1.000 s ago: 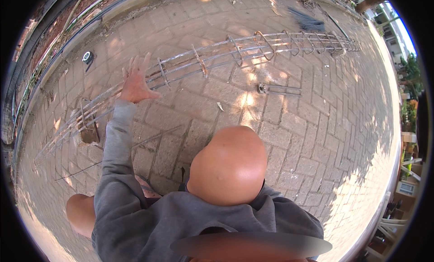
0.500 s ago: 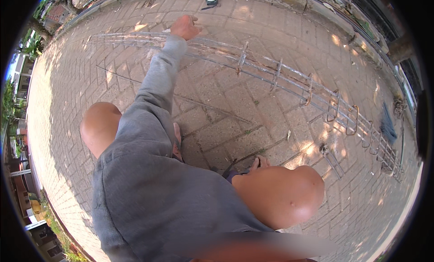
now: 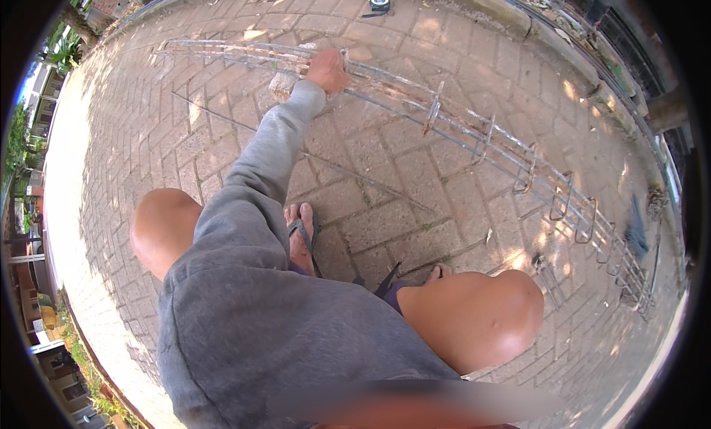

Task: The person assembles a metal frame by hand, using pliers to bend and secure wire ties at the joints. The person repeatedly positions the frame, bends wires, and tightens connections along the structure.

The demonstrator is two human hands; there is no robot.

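My left hand, in a grey sleeve, reaches forward to a long rusty rebar cage lying across the paving. The fingers look curled round its bars, near a small upright metal end. Several square stirrups ring the cage toward the right; the far left part shows only long bars. A pale block sits under or against the cage beside my hand. My right hand does not show. A dark pointed object, of a kind I cannot make out, juts out between my feet.
A loose thin rod lies on the bricks before my feet. A tape measure rests beyond the cage. At the right are a long-handled metal tool and a blue-grey bundle. A concrete curb borders the far side.
My left hand has come down from above the cage onto its bars. The view has shifted slightly, and my sandalled left foot shows more fully.
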